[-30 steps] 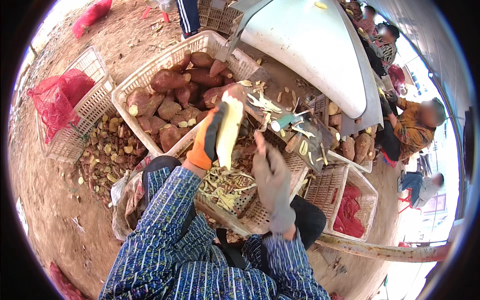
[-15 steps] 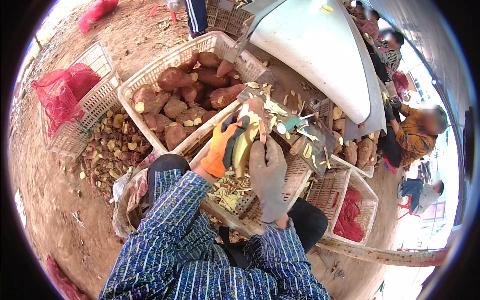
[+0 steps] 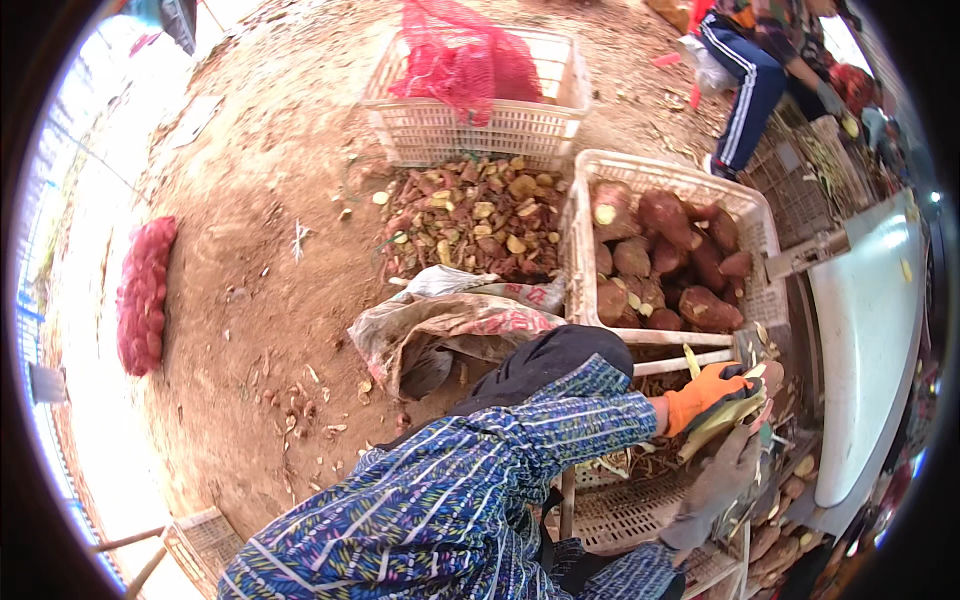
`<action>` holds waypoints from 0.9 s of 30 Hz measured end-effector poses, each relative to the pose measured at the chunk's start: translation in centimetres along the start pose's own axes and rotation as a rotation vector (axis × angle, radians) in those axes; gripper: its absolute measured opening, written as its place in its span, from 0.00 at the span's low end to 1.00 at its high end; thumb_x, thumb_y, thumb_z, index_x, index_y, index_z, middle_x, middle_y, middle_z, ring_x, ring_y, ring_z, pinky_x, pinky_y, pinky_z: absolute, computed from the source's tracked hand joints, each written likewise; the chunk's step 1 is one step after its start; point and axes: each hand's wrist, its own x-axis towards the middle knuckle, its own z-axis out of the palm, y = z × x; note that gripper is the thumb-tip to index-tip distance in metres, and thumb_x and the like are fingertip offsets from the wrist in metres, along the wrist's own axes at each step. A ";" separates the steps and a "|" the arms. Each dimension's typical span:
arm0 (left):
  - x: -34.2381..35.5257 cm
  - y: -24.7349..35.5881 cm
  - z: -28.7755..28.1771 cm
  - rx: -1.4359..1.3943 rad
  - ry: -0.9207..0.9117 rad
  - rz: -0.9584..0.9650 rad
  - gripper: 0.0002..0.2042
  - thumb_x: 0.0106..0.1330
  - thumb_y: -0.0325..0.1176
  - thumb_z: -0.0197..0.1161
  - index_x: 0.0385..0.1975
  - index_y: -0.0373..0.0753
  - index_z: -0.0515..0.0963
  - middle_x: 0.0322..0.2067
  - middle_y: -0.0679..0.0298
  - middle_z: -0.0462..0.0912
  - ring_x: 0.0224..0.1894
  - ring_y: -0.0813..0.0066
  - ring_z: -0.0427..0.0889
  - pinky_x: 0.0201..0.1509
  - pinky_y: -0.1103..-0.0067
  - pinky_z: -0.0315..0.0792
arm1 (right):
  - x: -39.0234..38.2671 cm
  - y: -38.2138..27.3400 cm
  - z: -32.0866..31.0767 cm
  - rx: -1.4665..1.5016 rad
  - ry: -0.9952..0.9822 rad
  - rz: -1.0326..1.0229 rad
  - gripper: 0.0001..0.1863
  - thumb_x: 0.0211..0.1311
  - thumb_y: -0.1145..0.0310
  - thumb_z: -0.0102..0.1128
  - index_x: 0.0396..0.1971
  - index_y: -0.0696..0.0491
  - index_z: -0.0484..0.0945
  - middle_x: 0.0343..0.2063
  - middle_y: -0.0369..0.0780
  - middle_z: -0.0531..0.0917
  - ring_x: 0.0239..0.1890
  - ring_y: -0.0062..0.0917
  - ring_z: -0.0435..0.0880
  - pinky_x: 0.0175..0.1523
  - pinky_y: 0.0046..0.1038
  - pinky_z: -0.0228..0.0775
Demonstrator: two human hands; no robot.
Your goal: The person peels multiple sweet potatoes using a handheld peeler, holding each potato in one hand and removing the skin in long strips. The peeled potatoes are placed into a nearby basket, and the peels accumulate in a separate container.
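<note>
Your left hand point(image 3: 703, 398), gloved in orange, has its fingers closed around a partly peeled root point(image 3: 716, 430), tilted, near the pale crate point(image 3: 650, 336) of brown-skinned roots point(image 3: 667, 218). Your right hand point(image 3: 722, 478), gloved in grey, lies close beside the root, fingers partly curled; their hold cannot be told. A heap of root pieces point(image 3: 480, 215) lies left of the crate.

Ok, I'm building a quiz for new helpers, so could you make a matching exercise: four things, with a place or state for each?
1. Left hand
2. Right hand
3. Whole tubers
4. Full red sack

A. Heaped in a pale crate
B. Gloved in grey-brown
C. Lying on bare ground, far left
D. Gloved in orange and black, gripping a partly peeled tuber

Pairs: 1-D, 2-B, 3-A, 4-C
</note>
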 end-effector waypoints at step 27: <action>-0.7 4.3 -2.7 0.537 -0.222 0.196 0.14 0.75 0.37 0.55 0.52 0.34 0.73 0.49 0.64 0.80 0.50 0.74 0.77 0.56 0.78 0.70 | 0.1 -2.2 0.4 0.072 0.026 -0.181 0.15 0.71 0.63 0.53 0.49 0.57 0.78 0.34 0.49 0.80 0.38 0.40 0.81 0.43 0.38 0.74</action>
